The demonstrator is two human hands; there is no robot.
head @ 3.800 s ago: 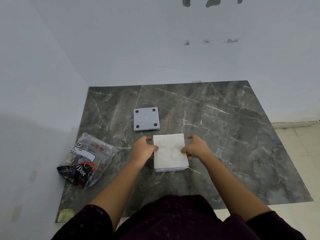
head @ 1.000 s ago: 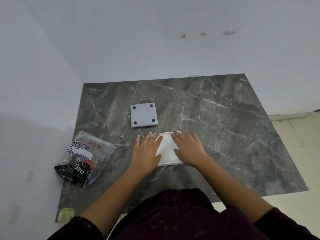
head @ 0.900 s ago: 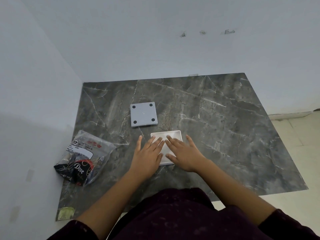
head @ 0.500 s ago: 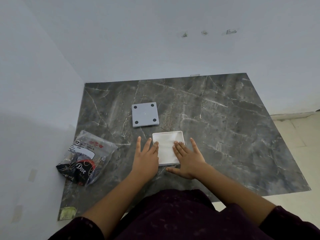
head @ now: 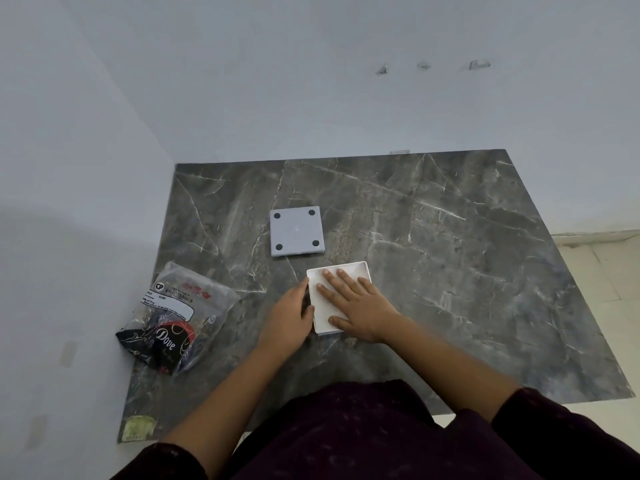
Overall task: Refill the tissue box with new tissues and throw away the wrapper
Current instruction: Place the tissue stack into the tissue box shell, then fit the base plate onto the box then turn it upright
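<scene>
A white square tissue box (head: pixel 320 285) lies bottom-up on the dark marble table (head: pixel 450 258), filled with white tissues level with its rim. My right hand (head: pixel 356 303) lies flat on the tissues, fingers spread. My left hand (head: pixel 289 315) rests against the box's left side, thumb along its edge. The box's grey base panel (head: pixel 296 231), with a black pad at each corner, lies separate just behind the box. A crumpled clear plastic wrapper (head: pixel 176 317) with a white label and dark "Dove" print lies at the table's left edge.
White walls (head: pixel 311 98) close the table at the back and left. The table's right edge drops to a pale tiled floor (head: pixel 609 282). A yellowish sticker (head: pixel 136 427) marks the near left corner. My dark-clothed lap fills the bottom.
The tissue stack, first standing above the box, was pressed down flush. My right hand moved over the tissues; my left hand slid off to the box's left side.
</scene>
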